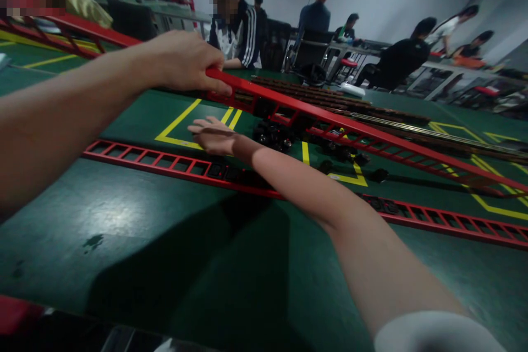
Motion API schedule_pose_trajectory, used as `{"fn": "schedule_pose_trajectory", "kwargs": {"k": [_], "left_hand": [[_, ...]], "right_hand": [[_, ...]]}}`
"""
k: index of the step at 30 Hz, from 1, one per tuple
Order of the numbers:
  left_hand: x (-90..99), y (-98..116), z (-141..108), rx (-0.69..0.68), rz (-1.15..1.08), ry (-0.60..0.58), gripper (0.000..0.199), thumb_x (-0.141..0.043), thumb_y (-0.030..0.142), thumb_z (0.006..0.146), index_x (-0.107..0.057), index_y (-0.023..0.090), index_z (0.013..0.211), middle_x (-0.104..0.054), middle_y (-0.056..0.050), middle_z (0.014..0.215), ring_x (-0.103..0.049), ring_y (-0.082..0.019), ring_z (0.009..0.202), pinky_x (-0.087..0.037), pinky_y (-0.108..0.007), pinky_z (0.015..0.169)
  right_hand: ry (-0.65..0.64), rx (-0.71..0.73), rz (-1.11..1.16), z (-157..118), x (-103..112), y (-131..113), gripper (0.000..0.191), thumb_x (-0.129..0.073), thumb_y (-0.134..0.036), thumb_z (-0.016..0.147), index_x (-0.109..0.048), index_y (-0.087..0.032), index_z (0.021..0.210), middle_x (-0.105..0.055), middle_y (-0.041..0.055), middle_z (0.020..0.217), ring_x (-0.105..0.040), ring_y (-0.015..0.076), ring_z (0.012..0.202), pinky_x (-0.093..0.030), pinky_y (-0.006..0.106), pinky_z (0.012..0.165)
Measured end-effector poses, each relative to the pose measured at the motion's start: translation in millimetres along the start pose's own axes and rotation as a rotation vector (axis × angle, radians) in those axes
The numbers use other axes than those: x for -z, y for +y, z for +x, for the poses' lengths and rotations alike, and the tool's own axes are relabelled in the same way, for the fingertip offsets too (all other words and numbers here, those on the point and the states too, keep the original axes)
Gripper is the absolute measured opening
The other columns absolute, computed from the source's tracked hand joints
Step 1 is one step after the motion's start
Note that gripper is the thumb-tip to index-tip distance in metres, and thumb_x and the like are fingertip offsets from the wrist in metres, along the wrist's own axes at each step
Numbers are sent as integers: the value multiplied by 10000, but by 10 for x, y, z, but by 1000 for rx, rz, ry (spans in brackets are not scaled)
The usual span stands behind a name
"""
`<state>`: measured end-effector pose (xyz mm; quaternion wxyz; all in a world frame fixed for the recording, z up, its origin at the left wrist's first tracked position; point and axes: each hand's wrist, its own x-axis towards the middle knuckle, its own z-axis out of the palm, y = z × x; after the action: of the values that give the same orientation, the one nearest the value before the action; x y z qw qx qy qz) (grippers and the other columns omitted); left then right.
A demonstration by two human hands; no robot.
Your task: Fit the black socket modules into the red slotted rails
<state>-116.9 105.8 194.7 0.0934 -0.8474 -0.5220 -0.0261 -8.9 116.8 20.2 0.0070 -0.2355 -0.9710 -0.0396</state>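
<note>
My left hand [177, 60] is wrapped round a long red ladder-like frame [350, 126], which slants across the view above the table. Beneath that frame my right hand [214, 135] reaches leftward, fingers spread and nothing visible in them. Black parts [272, 135] that look like small wheeled units sit under the raised frame, just right of my right hand; their exact kind is unclear. Lying nearer to me is a second red ladder-like frame [165, 162], with black fittings set between some rungs. My right forearm passes over it and hides part of it.
The green table [144, 247] carries yellow tape outlines [181, 121]. Long brown and metallic strips [388, 121] lie along its far side. Across the table sits a person in a striped sleeve [249, 38]; another person is at the far left. Several people work at desks behind.
</note>
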Motion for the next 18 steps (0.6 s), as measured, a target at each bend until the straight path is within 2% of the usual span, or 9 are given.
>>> {"fn": "schedule_pose_trajectory", "kwargs": {"k": [3, 5, 7, 9, 11, 13, 15, 17, 18], "left_hand": [[-78, -8, 25, -95, 174, -18, 758, -451, 804, 911, -705, 113, 1090, -666, -77, 991, -657, -357, 1155, -382, -359, 936], [-138, -8, 38, -158, 219, -24, 718, -414, 758, 958, -712, 114, 1069, -673, -86, 930, -680, -299, 1027, -362, -306, 836], [-210, -7, 44, -207, 220, -45, 636, -437, 689, 987, -714, 121, 1053, -680, -83, 879, -664, -242, 897, -330, -283, 753], [-306, -9, 37, -228, 162, -93, 533, -484, 615, 996, -713, 134, 1014, -681, -65, 824, -619, -196, 774, -310, -277, 694], [-431, -16, 11, -232, 55, -155, 442, -515, 550, 994, -702, 152, 954, -674, -39, 772, -573, -167, 691, -311, -274, 658], [-576, -23, -30, -225, -67, -215, 377, -540, 505, 977, -682, 167, 889, -653, -12, 715, -544, -149, 645, -320, -265, 639], [-717, -21, -77, -217, -164, -275, 353, -551, 492, 954, -664, 175, 847, -623, 7, 661, -528, -141, 620, -329, -258, 626], [-827, -12, -116, -209, -225, -325, 365, -532, 507, 937, -659, 176, 846, -608, 14, 640, -526, -139, 619, -345, -255, 626], [-865, -6, -129, -205, -243, -344, 381, -517, 521, 927, -659, 176, 852, -609, 13, 642, -528, -140, 625, -356, -254, 629]], "right_hand": [[95, -115, -6, -314, 39, 77, 395, -480, -111, 956, -607, -160, 1327, -447, 122, 1605, -367, 307, 1477, -249, 524, 1222], [127, -46, -8, -490, 115, -103, 337, -489, -140, 971, -631, -156, 1275, -518, 138, 1539, -435, 307, 1422, -310, 512, 1181], [91, 14, -3, -718, 231, -393, 311, -495, -153, 968, -650, -160, 1237, -634, 152, 1379, -565, 299, 1255, -424, 464, 1062], [137, 11, -14, -1097, 359, -646, 324, -438, -204, 1008, -642, -179, 1259, -663, 147, 1321, -591, 287, 1201, -438, 441, 1027], [209, -58, -47, -1660, 466, -732, 375, -423, -236, 1015, -601, -219, 1344, -606, 135, 1425, -544, 278, 1288, -412, 436, 1071], [281, -301, -126, -2338, 526, -603, 458, -493, -272, 982, -535, -229, 1437, -516, 149, 1527, -465, 312, 1388, -360, 491, 1130], [281, -595, -203, -2994, 527, -310, 642, -611, -333, 915, -444, -199, 1520, -453, 190, 1569, -402, 375, 1442, -312, 578, 1153], [160, -792, -248, -3499, 480, 30, 790, -678, -366, 854, -381, -157, 1555, -510, 222, 1509, -459, 408, 1388, -319, 634, 1123], [82, -848, -253, -3672, 453, 179, 782, -680, -353, 839, -402, -132, 1536, -577, 228, 1432, -528, 402, 1311, -354, 624, 1093]]}}
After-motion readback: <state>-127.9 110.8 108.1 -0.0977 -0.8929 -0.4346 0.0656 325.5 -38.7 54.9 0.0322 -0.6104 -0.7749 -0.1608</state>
